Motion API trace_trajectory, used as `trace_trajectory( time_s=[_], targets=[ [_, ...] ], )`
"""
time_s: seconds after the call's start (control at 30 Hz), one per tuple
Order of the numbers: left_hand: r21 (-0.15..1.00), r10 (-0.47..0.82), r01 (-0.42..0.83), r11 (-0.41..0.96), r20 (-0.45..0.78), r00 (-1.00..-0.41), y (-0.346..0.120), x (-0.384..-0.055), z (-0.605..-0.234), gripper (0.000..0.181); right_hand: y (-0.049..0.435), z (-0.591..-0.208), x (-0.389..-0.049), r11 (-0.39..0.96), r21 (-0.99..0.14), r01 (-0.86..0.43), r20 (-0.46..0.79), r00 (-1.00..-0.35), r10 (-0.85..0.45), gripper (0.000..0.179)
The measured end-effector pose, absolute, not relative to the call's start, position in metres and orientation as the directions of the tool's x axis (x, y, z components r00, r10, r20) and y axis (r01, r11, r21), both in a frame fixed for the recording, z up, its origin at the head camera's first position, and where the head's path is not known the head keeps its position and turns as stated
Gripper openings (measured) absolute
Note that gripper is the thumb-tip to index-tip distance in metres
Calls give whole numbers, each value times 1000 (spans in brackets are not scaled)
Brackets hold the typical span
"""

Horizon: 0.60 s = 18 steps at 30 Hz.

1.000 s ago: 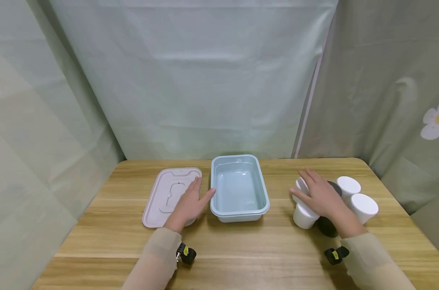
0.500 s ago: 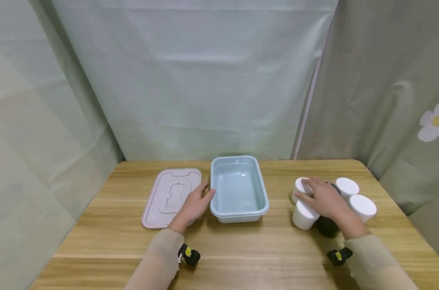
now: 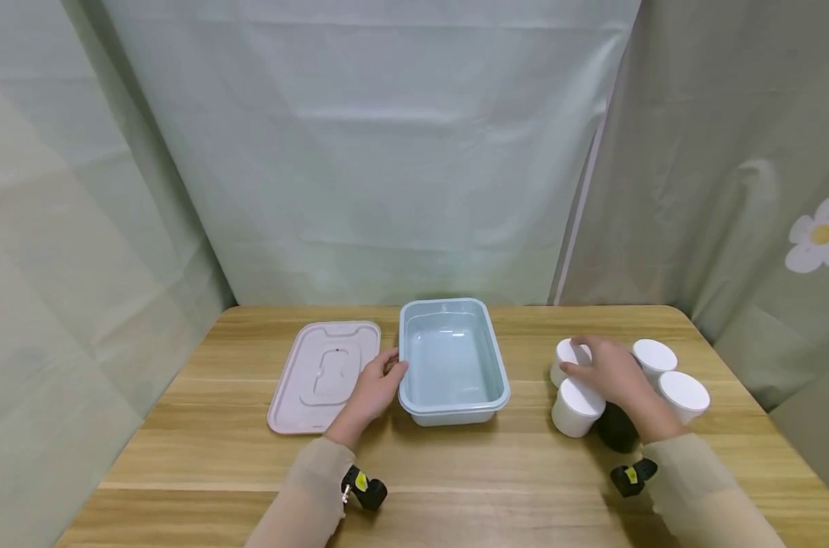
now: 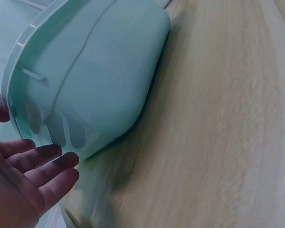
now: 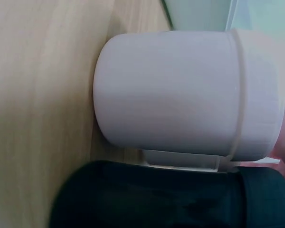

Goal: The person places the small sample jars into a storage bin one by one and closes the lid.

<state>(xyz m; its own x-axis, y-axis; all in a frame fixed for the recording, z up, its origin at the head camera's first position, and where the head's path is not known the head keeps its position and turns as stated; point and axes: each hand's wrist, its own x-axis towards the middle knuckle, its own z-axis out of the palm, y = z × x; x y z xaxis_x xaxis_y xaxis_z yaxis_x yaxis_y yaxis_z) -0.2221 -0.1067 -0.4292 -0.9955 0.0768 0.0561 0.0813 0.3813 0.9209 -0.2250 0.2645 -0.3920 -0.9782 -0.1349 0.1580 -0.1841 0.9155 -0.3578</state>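
Note:
A pale blue plastic box [image 3: 450, 358] sits at the middle of the table, its top uncovered. My left hand [image 3: 374, 388] is at its left side, thumb on the rim and fingers curving beneath it; the left wrist view shows the fingertips [image 4: 69, 159] close against the box wall [image 4: 104, 71]. On the right, my right hand [image 3: 613, 373] holds the rear white lidded jar [image 3: 566, 358] between thumb and fingers. Just in front stands another white jar [image 3: 575, 409], large in the right wrist view. A black jar [image 3: 616, 430] is partly hidden under the right hand.
A flat pinkish-white lid [image 3: 311, 380] lies left of the box, near the left hand. Two more white jars, one farther back [image 3: 654, 356] and one nearer [image 3: 684, 392], stand right of my right hand. Curtains [image 3: 387, 167] hang behind the table's back edge.
My right hand has lowered, its spread fingers closing around the rear white jar. The left fingers have curled in at the box's rim. Box, lid and jars appear in the same places.

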Motion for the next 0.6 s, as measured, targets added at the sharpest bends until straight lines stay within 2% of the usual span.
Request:
trace_trajectory(
  time_s=[0.33, 0.6],
  targets=[
    [953, 87, 66, 297, 42, -995, -99, -220, -434, 45, 260, -387, -226, 895, -404, -190, 188, -974, -122, 57],
    [952, 85, 42, 304, 17, -996, -96, -218, -432, 44, 252, -374, -232, 877, -418, -236, 231, -962, -148, 58]
  ],
)
